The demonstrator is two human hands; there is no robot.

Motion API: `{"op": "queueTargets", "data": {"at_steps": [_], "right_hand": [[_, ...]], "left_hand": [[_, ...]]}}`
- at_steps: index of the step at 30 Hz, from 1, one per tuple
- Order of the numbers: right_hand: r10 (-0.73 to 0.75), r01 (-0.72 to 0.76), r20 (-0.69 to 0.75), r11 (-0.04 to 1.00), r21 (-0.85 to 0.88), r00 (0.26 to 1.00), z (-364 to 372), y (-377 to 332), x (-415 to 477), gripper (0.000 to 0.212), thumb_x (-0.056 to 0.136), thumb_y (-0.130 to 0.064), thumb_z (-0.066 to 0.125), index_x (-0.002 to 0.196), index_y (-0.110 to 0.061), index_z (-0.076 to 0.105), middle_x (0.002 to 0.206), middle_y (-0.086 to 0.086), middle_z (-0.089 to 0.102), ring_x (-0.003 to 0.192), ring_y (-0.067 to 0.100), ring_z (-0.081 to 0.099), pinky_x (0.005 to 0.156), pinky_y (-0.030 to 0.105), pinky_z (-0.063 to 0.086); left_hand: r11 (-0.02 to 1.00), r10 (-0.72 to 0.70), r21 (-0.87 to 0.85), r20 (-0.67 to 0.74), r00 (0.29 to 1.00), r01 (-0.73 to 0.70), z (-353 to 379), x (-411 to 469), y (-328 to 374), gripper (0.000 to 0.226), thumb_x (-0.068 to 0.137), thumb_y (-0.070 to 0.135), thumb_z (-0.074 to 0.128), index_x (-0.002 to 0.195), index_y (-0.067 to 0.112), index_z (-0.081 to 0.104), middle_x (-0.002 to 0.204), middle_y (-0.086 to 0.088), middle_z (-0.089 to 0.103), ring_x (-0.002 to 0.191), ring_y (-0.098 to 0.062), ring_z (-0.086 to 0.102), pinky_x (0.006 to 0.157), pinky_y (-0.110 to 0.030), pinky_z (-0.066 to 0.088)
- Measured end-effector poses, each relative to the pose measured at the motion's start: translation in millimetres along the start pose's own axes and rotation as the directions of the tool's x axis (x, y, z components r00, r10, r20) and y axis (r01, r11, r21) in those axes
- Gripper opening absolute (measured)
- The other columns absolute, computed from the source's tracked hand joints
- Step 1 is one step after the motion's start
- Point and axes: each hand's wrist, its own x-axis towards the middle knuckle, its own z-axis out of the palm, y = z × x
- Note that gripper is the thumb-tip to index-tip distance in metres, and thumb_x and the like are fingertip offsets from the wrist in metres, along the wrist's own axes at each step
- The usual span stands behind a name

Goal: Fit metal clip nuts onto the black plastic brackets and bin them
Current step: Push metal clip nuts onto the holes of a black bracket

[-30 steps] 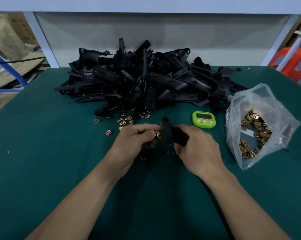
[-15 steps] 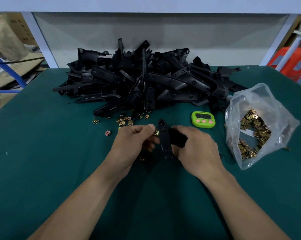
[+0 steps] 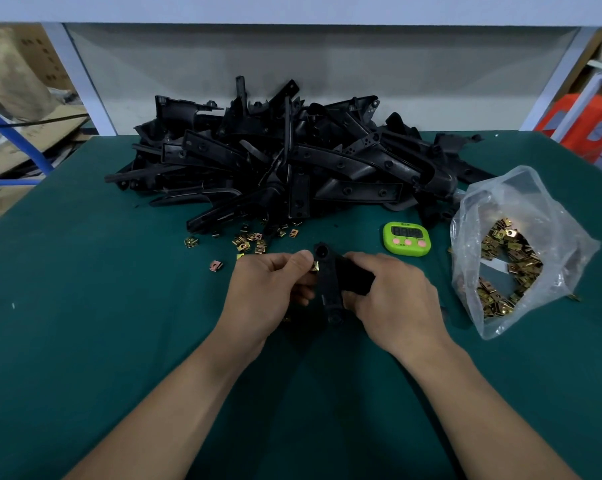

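Here the left hand [image 3: 268, 289] pinches a nut [image 3: 315, 266] at the bracket's [image 3: 329, 285] left edge, the right hand [image 3: 393, 299] grips the bracket; pile [image 3: 292, 161] beyond, bag [image 3: 535, 202] near on the right.

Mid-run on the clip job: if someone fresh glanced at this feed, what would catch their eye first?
The pile of black brackets heaped at the far middle dominates the view. In front of it, the right hand grips one bracket while the left hand pinches a clip nut at its upper edge. To the right, a clear bag of brass-coloured clips lies open beside a green timer.
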Motion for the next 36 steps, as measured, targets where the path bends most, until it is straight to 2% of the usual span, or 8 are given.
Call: {"op": "queueTargets", "data": {"at_steps": [6, 11, 13, 17, 21, 25, 30, 36], "right_hand": [[-0.006, 0.004, -0.034, 0.999, -0.051, 0.999, -2, -4, -3, 0.037, 0.081, -0.041, 0.079, 0.114, -0.043, 0.062, 0.092, -0.013, 0.061, 0.086, 0.021, 0.061, 0.066, 0.034, 0.039], [-0.041, 0.03, -0.094, 0.993, -0.114, 0.995, -1, -11, -9, 0.034, 0.085, -0.031, 0.075, 0.116, -0.038, 0.063, 0.089, -0.011, 0.059, 0.081, 0.021, 0.063, 0.062, 0.033, 0.04], [-0.055, 0.037, -0.116, 0.988, -0.149, 0.992, 0, -14, -11, 0.029, 0.087, -0.027, 0.071, 0.114, -0.033, 0.064, 0.087, -0.01, 0.059, 0.077, 0.021, 0.062, 0.059, 0.032, 0.036], [-0.048, 0.025, -0.102, 0.974, -0.224, 0.994, 0, -22, -12, 0.023, 0.09, -0.026, 0.065, 0.112, -0.031, 0.061, 0.087, -0.009, 0.057, 0.075, 0.02, 0.059, 0.058, 0.032, 0.032], [-0.034, 0.01, -0.084, 0.963, -0.27, 0.996, 1, -27, -13, 0.016, 0.093, -0.022, 0.06, 0.105, -0.031, 0.054, 0.084, -0.009, 0.051, 0.068, 0.016, 0.048, 0.055, 0.032, 0.029], [-0.048, 0.027, -0.07, 0.961, -0.274, 0.996, 2, -28, -15, 0.031, 0.092, -0.021, 0.062, 0.12, -0.032, 0.055, 0.092, -0.01, 0.055, 0.078, 0.016, 0.059, 0.06, 0.031, 0.036], [-0.045, 0.031, -0.07, 0.982, -0.186, 0.997, 4, -26, -18, 0.02, 0.088, -0.027, 0.066, 0.105, -0.03, 0.055, 0.083, -0.01, 0.049, 0.066, 0.017, 0.047, 0.056, 0.032, 0.029], [0.008, -0.008, -0.079, 1.0, 0.001, 0.997, 9, -19, -14, 0.041, 0.088, -0.037, 0.07, 0.127, -0.037, 0.058, 0.105, -0.011, 0.065, 0.091, 0.02, 0.065, 0.07, 0.031, 0.039]], "left_hand": [[0.985, 0.09, 0.145, -0.012, 0.996, -0.088, 1, -6, 2, 0.011, 0.092, 0.021, 0.075, 0.083, 0.023, 0.081, 0.075, 0.001, 0.078, 0.066, -0.011, 0.072, 0.063, -0.022, 0.057], [0.889, 0.259, 0.408, -0.071, 0.963, -0.209, 8, -20, 3, 0.008, 0.083, 0.038, 0.081, 0.077, 0.041, 0.076, 0.072, 0.022, 0.074, 0.069, 0.0, 0.072, 0.06, -0.017, 0.057], [0.866, 0.294, 0.452, -0.119, 0.949, -0.211, 13, -23, 3, 0.009, 0.083, 0.042, 0.079, 0.076, 0.04, 0.075, 0.07, 0.026, 0.072, 0.065, 0.004, 0.069, 0.058, -0.016, 0.055], [0.807, 0.291, 0.57, -0.162, 0.943, -0.151, 17, -22, 4, 0.028, 0.084, 0.048, 0.068, 0.072, 0.023, 0.073, 0.059, 0.013, 0.068, 0.054, -0.008, 0.064, 0.057, -0.036, 0.056], [0.832, 0.257, 0.543, -0.193, 0.947, -0.115, 15, -17, 4, 0.028, 0.083, 0.043, 0.07, 0.069, 0.019, 0.072, 0.056, 0.007, 0.067, 0.052, -0.014, 0.064, 0.053, -0.037, 0.055], [0.845, 0.282, 0.512, -0.181, 0.942, -0.154, 15, -18, 5, 0.015, 0.085, 0.035, 0.072, 0.073, 0.028, 0.076, 0.059, 0.018, 0.069, 0.052, -0.003, 0.064, 0.053, -0.027, 0.054], [0.861, 0.282, 0.481, -0.177, 0.943, -0.167, 15, -17, 1, 0.016, 0.087, 0.032, 0.071, 0.078, 0.019, 0.075, 0.064, 0.013, 0.071, 0.06, -0.011, 0.068, 0.061, -0.038, 0.058], [0.86, 0.283, 0.479, -0.159, 0.946, -0.177, 17, -18, -1, 0.026, 0.089, 0.041, 0.068, 0.071, 0.023, 0.071, 0.058, 0.015, 0.066, 0.052, -0.006, 0.062, 0.048, -0.024, 0.05]]}}
